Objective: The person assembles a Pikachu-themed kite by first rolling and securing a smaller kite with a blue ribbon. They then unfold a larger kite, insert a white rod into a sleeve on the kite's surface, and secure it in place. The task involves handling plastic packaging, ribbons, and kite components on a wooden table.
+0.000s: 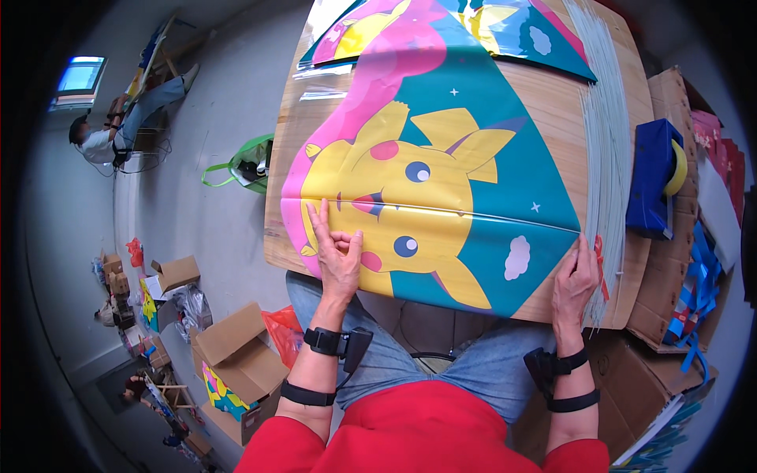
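A glossy kite sheet (505, 134), printed with a yellow cartoon animal on teal and pink, lies across the wooden table before me. Along its middle fold runs a thin pale rod (520, 223). Two fingers of my left hand (339, 256) stretch out onto the sheet beside the fold's left end, the others partly curled; nothing shows in that hand. At the sheet's right corner, the fingers of my right hand (577, 276) pinch together at the rod's end. Just right of that hand lies a long bundle of thin pale rods (605, 150) with a red tie.
More printed sheets (544, 39) lie at the table's far side. A blue tape dispenser (654, 181) stands at the right, by cardboard boxes (670, 94) and blue ribbon. A green bag (251, 165) and open cartons (240, 347) are on the floor at left. Another person sits far left.
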### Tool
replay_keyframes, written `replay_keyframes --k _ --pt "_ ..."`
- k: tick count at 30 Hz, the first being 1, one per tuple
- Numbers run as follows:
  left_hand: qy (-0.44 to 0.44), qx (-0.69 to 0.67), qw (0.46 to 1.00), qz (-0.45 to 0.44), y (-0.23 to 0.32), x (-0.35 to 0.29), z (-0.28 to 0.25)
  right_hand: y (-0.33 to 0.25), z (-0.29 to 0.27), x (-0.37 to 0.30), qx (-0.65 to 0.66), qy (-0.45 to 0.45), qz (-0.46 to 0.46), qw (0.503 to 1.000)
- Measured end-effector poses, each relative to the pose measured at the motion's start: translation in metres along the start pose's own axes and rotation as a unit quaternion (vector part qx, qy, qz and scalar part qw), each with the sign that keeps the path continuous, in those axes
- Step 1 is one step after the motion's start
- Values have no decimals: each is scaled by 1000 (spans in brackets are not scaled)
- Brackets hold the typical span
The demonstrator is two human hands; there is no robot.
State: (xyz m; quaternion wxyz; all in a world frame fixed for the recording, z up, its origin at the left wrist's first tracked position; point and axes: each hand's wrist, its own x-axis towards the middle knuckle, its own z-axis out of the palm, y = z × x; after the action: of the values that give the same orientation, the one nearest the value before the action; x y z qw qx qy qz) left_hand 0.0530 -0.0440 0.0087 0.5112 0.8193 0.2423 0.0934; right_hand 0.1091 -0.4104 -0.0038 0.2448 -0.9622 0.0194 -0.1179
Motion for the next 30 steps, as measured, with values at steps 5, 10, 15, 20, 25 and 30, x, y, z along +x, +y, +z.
replay_keyframes --k 5,10,15,20,25,30 --pt "-4 2 1000 -3 1 -1 0 1 1 0 0 3 -5 1000" --pt "-22 22 999 -14 4 2 -4 2 0 -1 6 0 -7 1000" --pt "-21 64 997 -32 8 8 -5 4 2 -2 -4 -1 -7 1000" --pt "-17 82 996 -25 10 8 -3 1 -7 2 -6 11 -11 1000" --pt "-22 102 994 -14 12 8 -6 -40 -46 16 -50 31 -150 987" --pt "-15 76 997 -11 9 10 -8 -152 -27 28 64 -197 -353 912"
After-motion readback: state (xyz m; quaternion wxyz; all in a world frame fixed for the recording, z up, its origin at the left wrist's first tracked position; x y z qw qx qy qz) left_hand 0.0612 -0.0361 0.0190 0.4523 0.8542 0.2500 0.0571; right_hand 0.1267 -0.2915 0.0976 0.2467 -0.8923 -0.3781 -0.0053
